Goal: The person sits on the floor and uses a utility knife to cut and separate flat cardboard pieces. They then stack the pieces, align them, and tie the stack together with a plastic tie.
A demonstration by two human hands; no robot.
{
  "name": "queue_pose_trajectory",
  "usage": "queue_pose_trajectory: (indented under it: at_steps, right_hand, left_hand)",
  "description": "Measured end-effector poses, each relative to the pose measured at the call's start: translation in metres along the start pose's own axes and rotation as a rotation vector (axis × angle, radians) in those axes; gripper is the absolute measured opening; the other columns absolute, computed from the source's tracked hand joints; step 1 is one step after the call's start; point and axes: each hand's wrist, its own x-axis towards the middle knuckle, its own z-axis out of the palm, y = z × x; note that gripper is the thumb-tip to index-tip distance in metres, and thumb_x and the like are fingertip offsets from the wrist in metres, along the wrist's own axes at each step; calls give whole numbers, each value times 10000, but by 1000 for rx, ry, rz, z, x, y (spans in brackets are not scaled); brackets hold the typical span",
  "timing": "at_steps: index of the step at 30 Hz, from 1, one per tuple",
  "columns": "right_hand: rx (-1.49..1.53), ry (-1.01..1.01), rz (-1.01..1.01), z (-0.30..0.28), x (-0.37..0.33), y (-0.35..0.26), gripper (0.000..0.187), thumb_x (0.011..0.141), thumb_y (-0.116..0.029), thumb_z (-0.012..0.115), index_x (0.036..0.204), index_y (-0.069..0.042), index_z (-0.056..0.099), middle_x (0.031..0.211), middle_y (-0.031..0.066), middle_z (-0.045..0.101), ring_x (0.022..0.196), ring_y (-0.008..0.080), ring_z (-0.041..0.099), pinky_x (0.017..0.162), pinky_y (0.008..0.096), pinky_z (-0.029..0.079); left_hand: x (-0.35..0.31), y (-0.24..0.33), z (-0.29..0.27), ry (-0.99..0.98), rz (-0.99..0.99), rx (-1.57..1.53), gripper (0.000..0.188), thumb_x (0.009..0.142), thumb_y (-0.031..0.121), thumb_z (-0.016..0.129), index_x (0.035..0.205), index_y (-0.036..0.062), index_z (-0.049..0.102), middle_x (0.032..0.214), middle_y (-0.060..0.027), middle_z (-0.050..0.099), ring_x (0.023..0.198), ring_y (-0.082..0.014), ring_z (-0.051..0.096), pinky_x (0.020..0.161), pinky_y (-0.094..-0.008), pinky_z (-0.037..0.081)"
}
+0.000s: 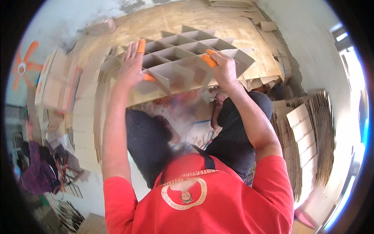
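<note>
A cardboard divider (pixel 182 74) of crossed grey-brown strips stands on the wooden table in front of me, its cells facing up. My left hand (pixel 132 67) lies along its left side, fingers stretched out and thumb apart. On the near right part of the divider, my right hand (pixel 223 67) pinches the top edge of a strip between thumb and fingers. Orange covers wrap some fingertips of both hands. The divider's near strip and lower left corner are smeared by motion.
Under the divider spreads the wooden tabletop (pixel 233 35). Stacked flat cardboard (pixel 306 136) stands at my right, with another pale stack (pixel 86 113) at my left. Further left are a cardboard box (pixel 58 84), an orange fan (pixel 22 68) and another person (pixel 37 171).
</note>
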Motion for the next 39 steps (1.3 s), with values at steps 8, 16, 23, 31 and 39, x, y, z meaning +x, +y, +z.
queue_pose_trajectory:
  at_steps: [8, 16, 23, 31, 39]
  right_hand:
    - [38, 108, 59, -23, 30, 20, 153, 868, -196, 664, 986, -101, 689, 895, 119, 675, 761, 336, 650, 657, 396, 529]
    - [321, 89, 576, -67, 46, 52, 340, 759, 7, 630, 1085, -43, 713, 738, 90, 682, 562, 101, 594, 508, 254, 457]
    - [391, 158, 640, -71, 27, 59, 190, 882, -114, 653, 1028, -6, 708, 718, 43, 622, 475, 86, 557, 403, 213, 394]
    - [364, -7, 783, -72, -12, 69, 157, 834, -101, 669, 936, 11, 710, 673, 75, 633, 473, 130, 605, 375, 264, 432]
    - [528, -255, 1095, -117, -11, 88, 122, 871, -104, 617, 843, 4, 667, 672, 125, 630, 518, 233, 645, 451, 352, 521]
  left_hand:
    - [82, -27, 13, -287, -156, -78, 1022, 531, 347, 895, 1404, 102, 422, 1276, -187, 573, 1206, -365, 504, 1014, -440, 409]
    - [55, 17, -15, -309, 48, 368, 286, 721, 278, 761, 890, 59, 686, 863, -135, 684, 862, -305, 653, 721, -413, 521]
    - [-55, -53, -66, 253, 81, 509, 62, 790, 119, 601, 834, 76, 613, 775, -117, 642, 783, -289, 636, 668, -413, 519]
    - [-194, -141, -98, -207, -522, 586, 290, 727, 174, 684, 982, 49, 625, 947, -138, 676, 941, -318, 641, 759, -446, 507]
    - [-210, -260, -187, -314, -152, 941, 110, 714, 122, 652, 807, 79, 692, 920, -89, 686, 936, -262, 626, 839, -369, 492]
